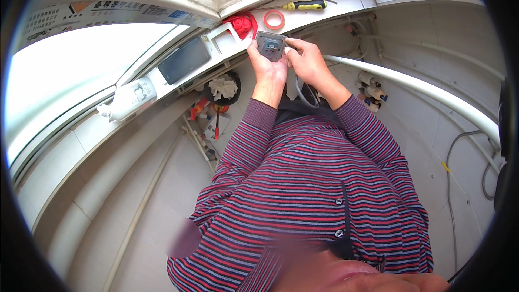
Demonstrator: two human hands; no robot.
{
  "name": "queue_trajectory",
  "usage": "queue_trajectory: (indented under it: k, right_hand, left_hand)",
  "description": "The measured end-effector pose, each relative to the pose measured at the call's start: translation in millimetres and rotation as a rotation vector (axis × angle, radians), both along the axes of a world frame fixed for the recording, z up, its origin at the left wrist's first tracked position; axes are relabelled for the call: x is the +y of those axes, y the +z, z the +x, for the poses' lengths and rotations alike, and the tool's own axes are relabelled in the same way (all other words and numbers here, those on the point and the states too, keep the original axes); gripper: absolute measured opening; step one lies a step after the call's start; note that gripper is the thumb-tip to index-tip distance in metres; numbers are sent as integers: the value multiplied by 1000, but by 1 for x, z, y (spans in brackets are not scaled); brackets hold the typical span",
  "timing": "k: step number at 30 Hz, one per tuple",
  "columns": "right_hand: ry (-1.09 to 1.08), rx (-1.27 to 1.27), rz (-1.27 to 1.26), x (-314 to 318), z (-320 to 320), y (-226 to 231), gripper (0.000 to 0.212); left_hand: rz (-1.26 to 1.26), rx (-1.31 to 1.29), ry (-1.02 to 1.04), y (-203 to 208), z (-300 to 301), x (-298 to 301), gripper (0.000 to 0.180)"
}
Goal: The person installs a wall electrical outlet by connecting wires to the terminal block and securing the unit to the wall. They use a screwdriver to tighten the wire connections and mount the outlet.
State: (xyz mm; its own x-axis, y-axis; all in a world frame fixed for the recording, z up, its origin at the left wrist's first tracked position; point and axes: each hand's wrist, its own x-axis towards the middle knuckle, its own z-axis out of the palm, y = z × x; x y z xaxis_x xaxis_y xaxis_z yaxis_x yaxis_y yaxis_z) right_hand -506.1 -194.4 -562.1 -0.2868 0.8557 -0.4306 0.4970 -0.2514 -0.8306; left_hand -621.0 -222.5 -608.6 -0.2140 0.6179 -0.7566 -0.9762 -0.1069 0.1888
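Over the edge of a white tiled ledge, my left hand (266, 70) holds a dark grey square electrical wall plate (270, 46) in its palm, the fingers closed along its left side. At the plate's right edge is my right hand (311, 64), its thumb and fingers pinched together there. Whether a wire is between those fingers is too small to tell. A grey cable (304, 93) hangs in a loop below my right hand. Just beyond the plate lie a red roll of tape (274, 13) and a bundle of red material (243, 23). Left of them is a white square frame (222, 40).
A dark phone (184, 60) and a white bottle (135, 98) lie along the window ledge. Farther right is a yellow-black screwdriver (305, 5). Below are a black bucket (236, 94) with crumpled white paper and a red-handled tool (217, 131). A white pipe (421, 82) curves at right.
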Motion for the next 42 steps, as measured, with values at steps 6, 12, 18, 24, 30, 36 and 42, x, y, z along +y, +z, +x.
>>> queue_trajectory:
  k: [6,12,18,24,30,36,42]
  right_hand:
    - [11,-123,84,-8,-1,17,44]
    - [40,-141,85,-6,1,25,43]
    - [22,-145,61,-2,-5,32,42]
    - [-8,-189,20,-1,-17,34,42]
    - [4,-227,-4,3,-22,45,41]
    - [80,-118,-189,35,-11,12,34]
    - [392,-207,-495,89,-23,52,29]
  left_hand:
    - [7,13,13,5,3,-1,45]
    - [-9,4,27,6,5,-2,42]
    - [-8,7,35,0,4,-1,42]
    - [-9,94,29,-4,5,0,44]
    - [14,131,-3,-7,8,-2,48]
    - [84,114,25,-14,11,-2,52]
    - [156,38,18,-16,3,-4,48]
